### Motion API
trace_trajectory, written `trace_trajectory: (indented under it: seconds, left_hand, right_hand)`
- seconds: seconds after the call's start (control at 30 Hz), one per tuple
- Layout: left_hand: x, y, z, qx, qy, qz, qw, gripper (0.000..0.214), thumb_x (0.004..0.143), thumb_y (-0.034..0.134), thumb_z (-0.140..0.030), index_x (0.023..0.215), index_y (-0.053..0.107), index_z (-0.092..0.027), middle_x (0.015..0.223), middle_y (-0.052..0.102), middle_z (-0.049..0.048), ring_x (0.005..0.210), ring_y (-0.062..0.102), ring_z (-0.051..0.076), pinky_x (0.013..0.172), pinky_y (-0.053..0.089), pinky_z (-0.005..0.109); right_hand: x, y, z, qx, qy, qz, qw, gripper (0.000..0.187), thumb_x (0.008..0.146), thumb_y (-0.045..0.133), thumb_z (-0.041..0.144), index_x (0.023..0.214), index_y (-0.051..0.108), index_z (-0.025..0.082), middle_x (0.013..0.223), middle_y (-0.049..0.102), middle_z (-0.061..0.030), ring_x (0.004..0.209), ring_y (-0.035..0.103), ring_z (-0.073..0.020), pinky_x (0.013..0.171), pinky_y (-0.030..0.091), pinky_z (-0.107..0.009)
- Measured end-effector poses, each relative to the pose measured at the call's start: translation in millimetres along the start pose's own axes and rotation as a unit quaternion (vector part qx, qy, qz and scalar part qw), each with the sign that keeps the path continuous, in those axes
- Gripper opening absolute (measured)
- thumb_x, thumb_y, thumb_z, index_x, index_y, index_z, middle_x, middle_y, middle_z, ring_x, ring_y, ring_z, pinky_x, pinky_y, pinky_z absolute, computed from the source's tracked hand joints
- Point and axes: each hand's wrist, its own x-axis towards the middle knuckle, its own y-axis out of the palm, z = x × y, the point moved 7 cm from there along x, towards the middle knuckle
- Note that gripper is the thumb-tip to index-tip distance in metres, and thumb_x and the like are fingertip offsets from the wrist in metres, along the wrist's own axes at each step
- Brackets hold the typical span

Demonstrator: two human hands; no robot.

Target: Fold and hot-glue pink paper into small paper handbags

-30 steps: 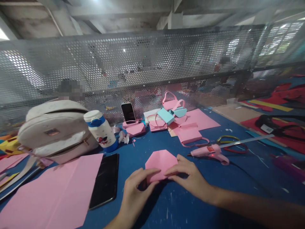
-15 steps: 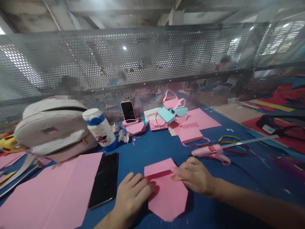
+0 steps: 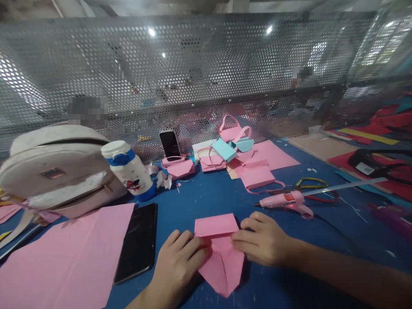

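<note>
A piece of folded pink paper point(image 3: 222, 262) lies on the blue table between my hands, its top strip folded into a box-like flap. My left hand point(image 3: 180, 262) pinches its left side, the fingertips tucked at the fold. On the opposite side, my right hand point(image 3: 265, 240) pinches the right edge below the flap. The lower part bends up along a centre crease and tapers to a point. Just beyond my right hand lies a pink hot glue gun point(image 3: 286, 201) with a clear glue stick and a lit red light.
Left stand a white backpack point(image 3: 61, 167) and a bottle point(image 3: 130, 171), near a black tablet point(image 3: 137, 242) and a pink sheet point(image 3: 67, 262). Small paper bags point(image 3: 257, 174) and a phone point(image 3: 170, 145) sit before the perforated metal screen point(image 3: 193, 64). Scissors point(image 3: 310, 183) lie behind the glue gun.
The pink paper's sides have been drawn inward, so its lower part now looks narrower and bent along the middle. Both hands keep their grip. The camera view has shifted slightly.
</note>
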Motion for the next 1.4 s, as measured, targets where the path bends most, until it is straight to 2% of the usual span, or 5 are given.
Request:
trace_trajectory:
  seconds: [0.57,0.77,0.93,1.1,1.4]
  left_hand:
    - [1.7,-3.7,0.8,-0.012,-0.001,-0.011,1.000,0.038,0.106,0.028,-0.019,0.083,0.057,-0.017,0.062,0.059,-0.0001,0.053,0.044,0.016,0.057,0.022,0.032]
    - [-2.7,-0.4,-2.8,0.016,0.024,-0.001,1.000,0.029,0.105,0.029,-0.010,0.107,0.057,-0.012,0.067,0.065,0.0011,0.053,0.050,0.015,0.057,0.027,0.031]
    - [4.0,-3.3,10.6,0.039,-0.056,-0.055,0.996,0.019,0.103,0.037,-0.017,0.115,0.053,-0.016,0.065,0.068,-0.0014,0.046,0.053,0.014,0.053,0.036,0.028]
    - [10.7,-8.5,27.9,-0.039,-0.168,-0.104,0.980,0.032,0.098,0.049,-0.025,0.129,0.045,-0.019,0.095,0.075,0.0070,0.068,0.070,0.017,0.062,0.050,0.026]
    - [14.5,-2.5,32.7,-0.121,-0.169,-0.062,0.976,0.012,0.092,0.060,-0.021,0.100,0.068,-0.024,0.082,0.075,-0.0010,0.065,0.064,0.015,0.061,0.043,0.026]
  right_hand:
    - [-6.2,-1.5,-4.5,0.036,-0.003,-0.029,0.999,0.029,0.102,0.043,0.019,0.088,0.067,0.013,0.082,0.073,-0.0023,0.072,0.048,-0.0179,0.061,0.029,-0.034]
    - [-6.3,-0.1,-5.5,0.053,0.009,-0.033,0.998,0.025,0.099,0.041,0.012,0.093,0.065,0.014,0.081,0.073,-0.0050,0.063,0.050,-0.0170,0.057,0.029,-0.034]
    - [-8.6,9.8,-22.9,0.141,0.154,-0.035,0.977,0.014,0.100,0.048,0.020,0.108,0.059,0.018,0.071,0.068,-0.0013,0.056,0.053,-0.0148,0.056,0.034,-0.030]
    - [-20.9,26.1,-47.4,0.283,0.366,-0.083,0.883,0.030,0.092,0.059,0.024,0.119,0.046,0.020,0.065,0.063,0.0042,0.052,0.057,-0.0141,0.052,0.041,-0.025]
    - [-10.0,21.9,-48.3,0.316,0.319,-0.092,0.889,0.018,0.097,0.057,0.029,0.095,0.074,0.023,0.080,0.070,-0.0021,0.067,0.061,-0.0147,0.062,0.045,-0.025]
